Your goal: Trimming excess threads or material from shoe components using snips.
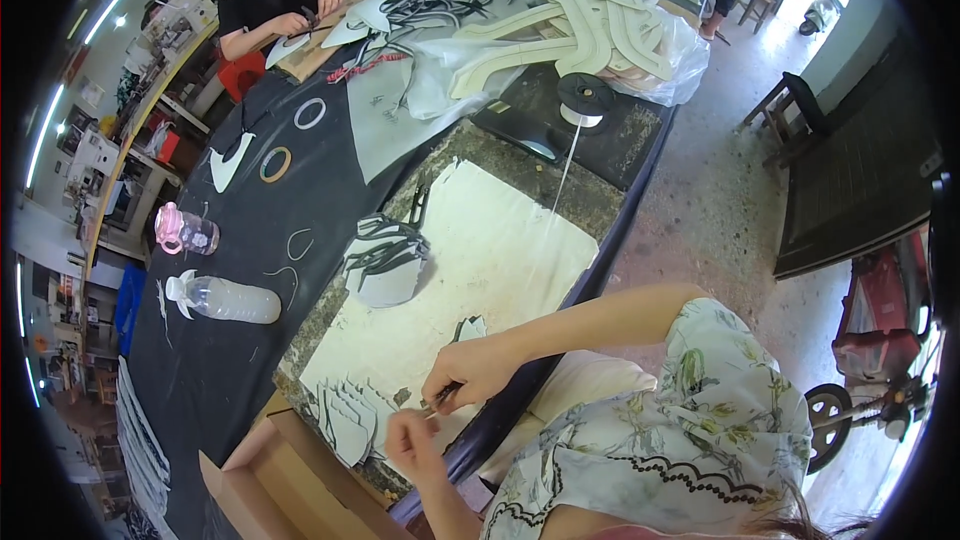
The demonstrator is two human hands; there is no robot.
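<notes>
My right hand (470, 372) is closed around a small dark object whose kind I cannot make out, over the near part of a pale worn board (500, 230). Just below it my left hand (415, 445) has its fingers curled in a pinch; what they hold, if anything, is too small to name. Beside the right hand lies a white piece with a dark edge (470, 328). White cut pieces (345, 420) overlap in a fan left of my hands. Farther up the board rests a pile of white pieces with black straps (385, 265).
A black spool of white tape (585, 95) stands at the back, its strip running over the board. An open cardboard box (290, 470) sits at the near left. Bottles (235, 300) and tape rings (275, 164) lie on the black cloth. Another person (285, 0) works across the table.
</notes>
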